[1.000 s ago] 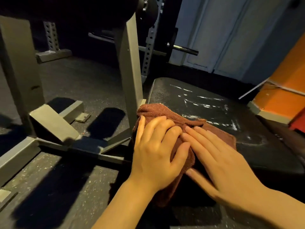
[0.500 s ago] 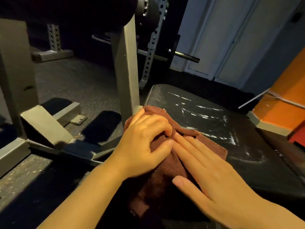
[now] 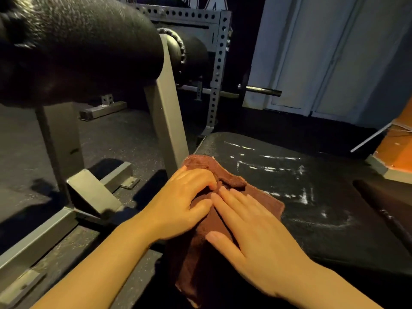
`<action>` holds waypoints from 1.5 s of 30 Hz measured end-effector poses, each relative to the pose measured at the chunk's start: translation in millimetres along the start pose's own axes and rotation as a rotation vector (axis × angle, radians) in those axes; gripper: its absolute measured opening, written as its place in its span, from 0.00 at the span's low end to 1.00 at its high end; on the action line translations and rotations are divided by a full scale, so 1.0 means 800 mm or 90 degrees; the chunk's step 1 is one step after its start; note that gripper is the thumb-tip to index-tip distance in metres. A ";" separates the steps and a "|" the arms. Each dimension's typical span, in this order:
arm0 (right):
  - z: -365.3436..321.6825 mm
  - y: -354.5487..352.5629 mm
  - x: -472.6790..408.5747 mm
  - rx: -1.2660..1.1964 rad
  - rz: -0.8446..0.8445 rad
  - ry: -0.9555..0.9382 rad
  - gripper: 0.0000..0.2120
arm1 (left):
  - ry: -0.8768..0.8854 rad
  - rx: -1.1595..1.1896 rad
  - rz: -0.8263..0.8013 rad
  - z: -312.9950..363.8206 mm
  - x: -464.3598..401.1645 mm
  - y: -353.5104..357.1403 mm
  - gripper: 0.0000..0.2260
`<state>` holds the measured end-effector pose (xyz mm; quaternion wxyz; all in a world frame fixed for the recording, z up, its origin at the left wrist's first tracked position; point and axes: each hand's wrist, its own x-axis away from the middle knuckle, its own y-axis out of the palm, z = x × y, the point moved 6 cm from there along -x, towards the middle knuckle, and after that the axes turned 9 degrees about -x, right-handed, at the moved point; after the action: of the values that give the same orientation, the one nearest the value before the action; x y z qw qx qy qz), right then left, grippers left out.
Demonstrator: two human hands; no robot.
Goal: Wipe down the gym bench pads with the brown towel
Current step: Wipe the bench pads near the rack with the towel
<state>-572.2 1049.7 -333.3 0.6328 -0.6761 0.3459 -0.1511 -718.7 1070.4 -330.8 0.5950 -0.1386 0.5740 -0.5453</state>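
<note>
Brown terry towel (image 3: 225, 221) lying bunched on near left corner of black padded bench seat (image 3: 312, 186), draping over edge. Left hand (image 3: 180, 208) gripping towel fold with curled fingers; right hand (image 3: 256, 239) pressing flat, fingers straight.

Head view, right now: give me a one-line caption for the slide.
Both hands, left and right, press a brown towel onto the streaked black bench pad.

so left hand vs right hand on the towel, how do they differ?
The left hand has its fingers curled, bunching a fold of the brown towel; the right hand lies flat with straight fingers pressing it down. The left hand sits at the bench pad edge nearer the grey frame post; the right hand is further onto the pad. Both touch the towel, fingertips nearly meeting.
</note>
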 end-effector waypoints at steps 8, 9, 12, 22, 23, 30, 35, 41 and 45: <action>0.045 0.001 0.083 0.117 0.106 -0.096 0.28 | 0.070 -0.177 -0.057 0.066 0.034 0.013 0.17; 0.049 -0.001 0.083 0.111 0.109 -0.093 0.28 | 0.057 -0.186 -0.064 0.062 0.028 0.012 0.18; 0.048 0.002 0.076 0.081 0.090 -0.053 0.29 | -0.018 -0.202 -0.118 0.044 0.001 0.009 0.28; 0.053 0.006 0.029 -0.050 0.014 0.158 0.37 | -0.123 -0.312 -0.341 0.018 -0.054 0.038 0.37; 0.055 0.006 0.029 -0.061 0.014 0.165 0.36 | -0.130 -0.313 -0.318 0.018 -0.052 0.036 0.38; 0.084 -0.020 0.073 -0.071 0.010 0.158 0.34 | -0.204 -0.351 -0.320 0.072 -0.025 0.039 0.43; 0.118 -0.047 0.128 -0.073 -0.135 0.182 0.50 | -0.164 -0.351 -0.340 0.141 -0.025 0.081 0.38; 0.164 -0.067 0.160 -0.090 -0.219 0.227 0.54 | -0.131 -0.335 -0.359 0.187 -0.066 0.137 0.37; 0.191 -0.065 0.152 -0.108 -0.202 0.274 0.43 | -0.137 -0.316 -0.392 0.193 -0.105 0.168 0.26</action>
<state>-372.3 1082.2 -335.4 0.4541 -0.7248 0.3740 -0.3586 -502.6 1116.3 -346.1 0.4096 -0.4993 0.5540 -0.5253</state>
